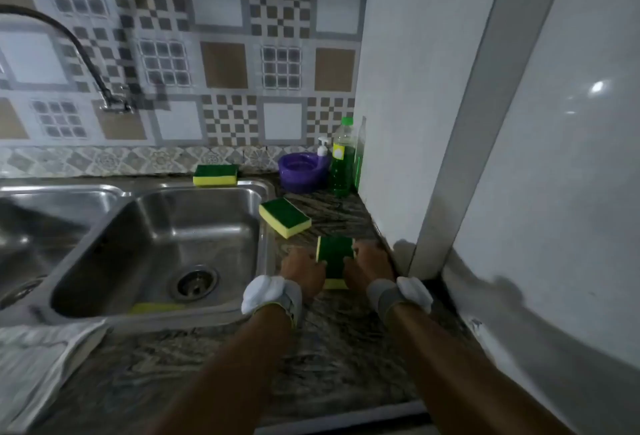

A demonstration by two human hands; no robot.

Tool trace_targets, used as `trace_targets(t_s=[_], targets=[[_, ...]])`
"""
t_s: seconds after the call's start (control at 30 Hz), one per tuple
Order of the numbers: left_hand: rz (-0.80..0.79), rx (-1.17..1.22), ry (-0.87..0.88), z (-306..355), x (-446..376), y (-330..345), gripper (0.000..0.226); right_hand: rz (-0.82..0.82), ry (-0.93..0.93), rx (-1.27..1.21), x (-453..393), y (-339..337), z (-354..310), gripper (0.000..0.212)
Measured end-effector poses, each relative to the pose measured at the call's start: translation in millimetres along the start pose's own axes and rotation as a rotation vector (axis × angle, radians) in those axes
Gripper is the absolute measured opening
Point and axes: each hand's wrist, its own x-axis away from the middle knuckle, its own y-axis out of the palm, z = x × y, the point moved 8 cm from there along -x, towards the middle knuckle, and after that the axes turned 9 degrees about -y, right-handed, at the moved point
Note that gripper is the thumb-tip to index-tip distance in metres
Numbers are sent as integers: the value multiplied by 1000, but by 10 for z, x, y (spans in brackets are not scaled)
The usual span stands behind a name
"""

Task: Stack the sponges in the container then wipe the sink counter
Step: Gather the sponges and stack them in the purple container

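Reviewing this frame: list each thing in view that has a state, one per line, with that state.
Near sponge: green side up, on the counter, gripped between both hands.
Left hand: touching the near sponge's left edge.
Right hand: touching its right edge.
Middle sponge: lying loose, green side up.
Far sponge: behind the sink, untouched.
Purple container: open, holding no sponges.
Green bottle: upright, capped.
Sink basin: no water pooled.

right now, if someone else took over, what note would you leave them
Left hand and right hand: both on the near sponge, which lies on the counter; grip unclear.
Middle sponge lies beside the sink; far sponge behind the sink by the wall.
Purple container in the corner holds no sponge.
Done: nothing stacked.
Left: stack three sponges, wipe counter.
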Motion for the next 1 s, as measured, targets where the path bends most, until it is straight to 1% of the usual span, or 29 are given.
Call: trace_targets(t_s=[0.07,0.17,0.3,0.4,0.47,0.53,0.57,0.6,0.67,0.7,0.77,0.83,0.93,1.0], targets=[[-22,58,-86,-53,-62,72,37,-37,29,-60,-46,36,57,45],[-32,124,-151,-42,-140,37,32,-31,8,-111,-139,-19,17,40],[71,266,-163,156,-298,-314,21,66,-38,-151,-367,-287,-267,36],[133,299,-156,339,-479,-622,14,150,-58,-205,-585,-480,-533,28],[169,337,-155,451,-667,-827,12,182,-67,-223,-792,-577,-707,22],[200,391,-170,544,-884,-1006,5,201,-75,-221,-1049,-642,-850,20],[200,419,-184,579,-1015,-1074,13,207,-83,-213,-1201,-661,-916,20],[193,445,-192,608,-1179,-1133,15,210,-94,-205,-1368,-668,-983,21],[169,474,-186,655,-1560,-1218,5,217,-102,-209,-1727,-633,-1080,24],[155,476,-194,663,-1784,-1255,11,222,-102,-208,-1927,-596,-1117,26],[144,478,-207,655,-2118,-1302,3,225,-100,-201,-2230,-504,-1150,30],[110,468,-203,659,-2369,-1301,8,200,-92,-198,-2465,-394,-1145,35],[69,471,-195,616,-2873,-1212,35,185,-65,-178,-2855,-172,-1087,38],[81,438,-197,608,-3023,-1203,38,199,-59,-166,-2985,-111,-1044,36]])
